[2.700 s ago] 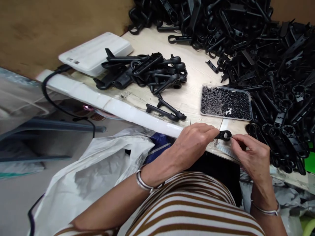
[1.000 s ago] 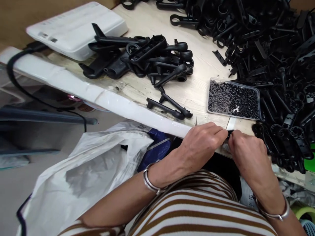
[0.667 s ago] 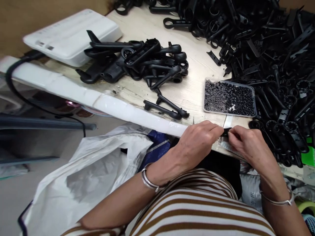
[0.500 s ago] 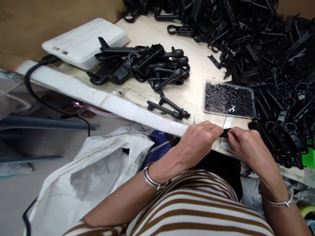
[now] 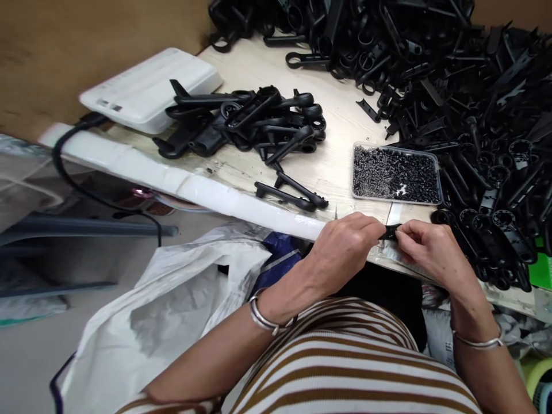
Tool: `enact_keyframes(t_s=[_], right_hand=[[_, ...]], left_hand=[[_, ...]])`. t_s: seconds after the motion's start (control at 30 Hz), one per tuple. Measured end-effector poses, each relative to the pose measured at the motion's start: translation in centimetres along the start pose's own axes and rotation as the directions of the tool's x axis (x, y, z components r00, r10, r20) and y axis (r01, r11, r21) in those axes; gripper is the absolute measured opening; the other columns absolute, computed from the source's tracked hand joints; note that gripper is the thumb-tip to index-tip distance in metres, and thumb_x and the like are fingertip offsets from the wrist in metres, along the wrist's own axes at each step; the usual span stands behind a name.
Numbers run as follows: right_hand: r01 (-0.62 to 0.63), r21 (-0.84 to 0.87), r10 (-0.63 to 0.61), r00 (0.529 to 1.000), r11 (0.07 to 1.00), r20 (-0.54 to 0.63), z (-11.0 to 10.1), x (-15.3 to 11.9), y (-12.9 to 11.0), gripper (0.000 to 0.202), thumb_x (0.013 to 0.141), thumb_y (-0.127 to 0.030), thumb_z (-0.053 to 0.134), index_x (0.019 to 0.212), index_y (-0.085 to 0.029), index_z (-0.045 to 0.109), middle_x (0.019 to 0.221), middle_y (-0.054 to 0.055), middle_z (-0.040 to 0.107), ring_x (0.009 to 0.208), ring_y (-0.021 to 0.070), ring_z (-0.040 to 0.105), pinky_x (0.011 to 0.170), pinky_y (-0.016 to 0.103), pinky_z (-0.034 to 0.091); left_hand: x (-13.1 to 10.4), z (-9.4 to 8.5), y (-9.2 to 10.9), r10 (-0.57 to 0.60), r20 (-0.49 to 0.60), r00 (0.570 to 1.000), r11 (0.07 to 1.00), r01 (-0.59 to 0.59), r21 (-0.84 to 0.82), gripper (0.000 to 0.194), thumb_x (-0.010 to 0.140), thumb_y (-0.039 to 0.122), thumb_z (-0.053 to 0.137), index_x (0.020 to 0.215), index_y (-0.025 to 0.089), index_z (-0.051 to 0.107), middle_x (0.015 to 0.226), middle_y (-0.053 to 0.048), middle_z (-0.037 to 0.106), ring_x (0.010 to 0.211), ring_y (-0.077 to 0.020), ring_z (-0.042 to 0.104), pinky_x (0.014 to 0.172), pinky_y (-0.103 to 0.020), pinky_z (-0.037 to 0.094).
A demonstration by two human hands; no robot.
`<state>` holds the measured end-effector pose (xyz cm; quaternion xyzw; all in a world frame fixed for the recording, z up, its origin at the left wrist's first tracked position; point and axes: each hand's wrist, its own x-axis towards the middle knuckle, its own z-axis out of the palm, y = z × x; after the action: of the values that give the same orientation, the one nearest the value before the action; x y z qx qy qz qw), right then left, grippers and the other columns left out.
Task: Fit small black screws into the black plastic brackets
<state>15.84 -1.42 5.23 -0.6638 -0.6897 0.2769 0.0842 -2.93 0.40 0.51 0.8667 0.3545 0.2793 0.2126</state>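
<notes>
A pale wood bench (image 5: 340,109) with a white-covered front edge (image 5: 202,192) stands against a brown board (image 5: 107,40). On it, a clear, shallow plastic tray (image 5: 397,201) is filled with tiny fittings, spring-like grey ones (image 5: 368,175) mostly at its left and black ones (image 5: 420,172) at its right; a small white patch shows among them. Just in front of the tray, over the bench edge, is a ring-ended black plastic piece (image 5: 391,232). The left hand (image 5: 345,247) has its grip closed around it; the right hand's (image 5: 431,247) narrow grip pinches its right end. A large heap of black parts (image 5: 431,75) lies behind the tray and to its right. Below the bench, a white sack (image 5: 172,322) gapes; its contents cannot be made out.
</notes>
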Motion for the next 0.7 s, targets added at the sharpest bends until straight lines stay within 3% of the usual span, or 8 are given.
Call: enact_keyframes(t_s=[0.13,0.23,0.33,0.5,0.7], right_hand=[[-0.047,0.16,0.045,0.999,0.986,0.017,0.2,-0.4,0.7,0.029,0.089,-0.029,0.051,0.065,-0.018,0.062,0.055,-0.002,0.062,0.049,0.0101,0.057,0.055,0.021,0.042],[-0.097,0.357,0.12,0.992,0.929,-0.042,0.6,-1.0,1.1,0.028,0.089,-0.039,0.057,0.076,-0.017,0.068,0.064,0.0,0.068,0.053,0.0112,0.062,0.055,0.021,0.048],[-0.122,0.585,0.233,0.965,0.802,-0.118,1.1,-1.6,1.5,0.032,0.084,-0.047,0.065,0.092,-0.016,0.068,0.069,0.003,0.07,0.056,0.0133,0.065,0.055,0.023,0.053],[-0.104,0.765,0.321,0.937,0.635,-0.139,2.0,-1.8,1.2,0.053,0.075,-0.044,0.076,0.117,-0.021,0.054,0.083,0.003,0.074,0.072,0.019,0.072,0.063,0.03,0.061],[-0.047,0.923,0.328,0.941,0.382,-0.088,2.8,-0.9,0.2,0.05,0.069,-0.035,0.082,0.108,-0.022,0.054,0.086,0.0,0.072,0.074,0.0161,0.072,0.07,0.031,0.063]], left_hand=[[-0.1,0.0,0.1,-0.005,-0.037,0.999,1.0,0.005,0.0,0.012,0.086,0.006,0.058,0.088,0.015,0.066,0.089,-0.006,0.071,0.085,-0.018,0.066,0.078,-0.029,0.056],[-0.1,0.1,0.2,-0.002,-0.124,0.992,1.0,0.0,-0.014,0.009,0.087,0.008,0.06,0.089,0.014,0.066,0.089,-0.006,0.072,0.084,-0.0176,0.067,0.078,-0.029,0.056],[-0.2,0.4,0.4,0.013,-0.207,0.978,1.0,-0.018,-0.022,0.009,0.088,0.009,0.059,0.09,0.014,0.066,0.091,-0.006,0.073,0.084,-0.0163,0.067,0.078,-0.028,0.056],[-0.2,0.9,0.9,0.027,-0.322,0.946,1.0,-0.027,0.006,0.013,0.091,0.009,0.054,0.091,0.015,0.065,0.094,-0.007,0.074,0.084,-0.0151,0.068,0.079,-0.028,0.058],[-0.2,0.9,1.3,0.052,-0.406,0.913,0.999,-0.042,0.034,0.013,0.091,0.007,0.053,0.091,0.015,0.063,0.095,-0.006,0.074,0.086,-0.0146,0.068,0.08,-0.027,0.058]])
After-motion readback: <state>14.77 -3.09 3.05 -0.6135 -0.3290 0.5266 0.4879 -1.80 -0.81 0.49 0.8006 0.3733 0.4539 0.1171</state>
